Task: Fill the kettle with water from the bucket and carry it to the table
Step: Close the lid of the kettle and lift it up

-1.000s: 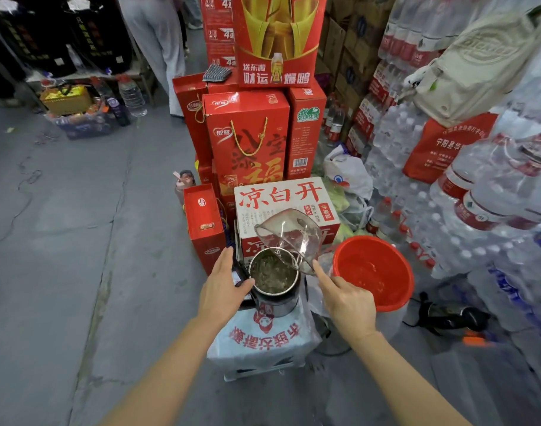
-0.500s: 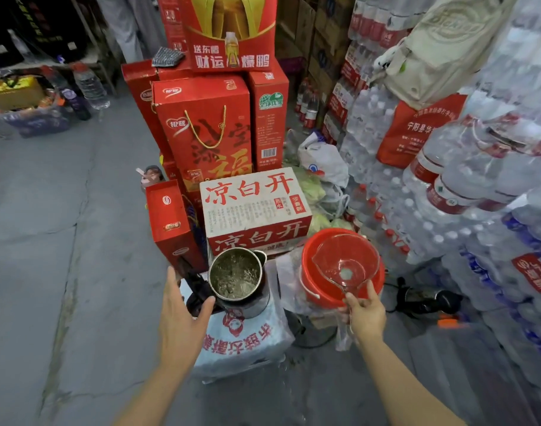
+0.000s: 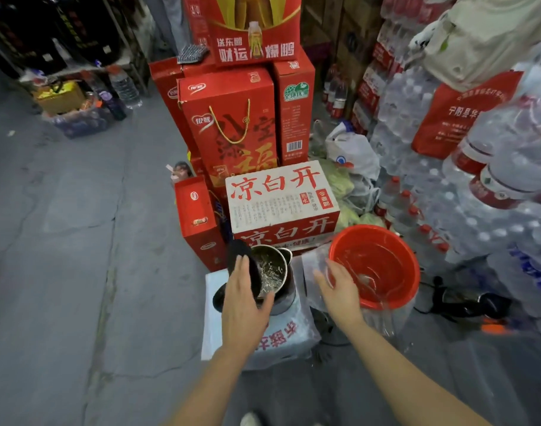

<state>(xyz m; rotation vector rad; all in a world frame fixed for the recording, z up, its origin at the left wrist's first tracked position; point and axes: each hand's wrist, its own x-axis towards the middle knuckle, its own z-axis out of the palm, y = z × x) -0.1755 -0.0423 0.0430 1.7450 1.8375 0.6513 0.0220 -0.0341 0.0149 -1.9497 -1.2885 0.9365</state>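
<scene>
The steel kettle stands on a white sack with red print, water visible inside it. Its black hinged lid is tilted half over the opening. My left hand lies on the lid, fingers over its top and thumb at the kettle's rim. The red bucket stands just right of the kettle with water in it. A clear plastic scoop lies inside the bucket. My right hand hovers at the bucket's left rim, fingers apart, holding nothing.
A white carton with red characters and red gift boxes stand right behind the kettle. Shrink-wrapped water bottle packs wall the right side. A black appliance with a cord lies right of the bucket. Grey concrete floor spreads left.
My right hand lowered the clear scoop into the bucket and let it go. My left hand moved from beside the kettle onto its lid, which now tilts over the opening.
</scene>
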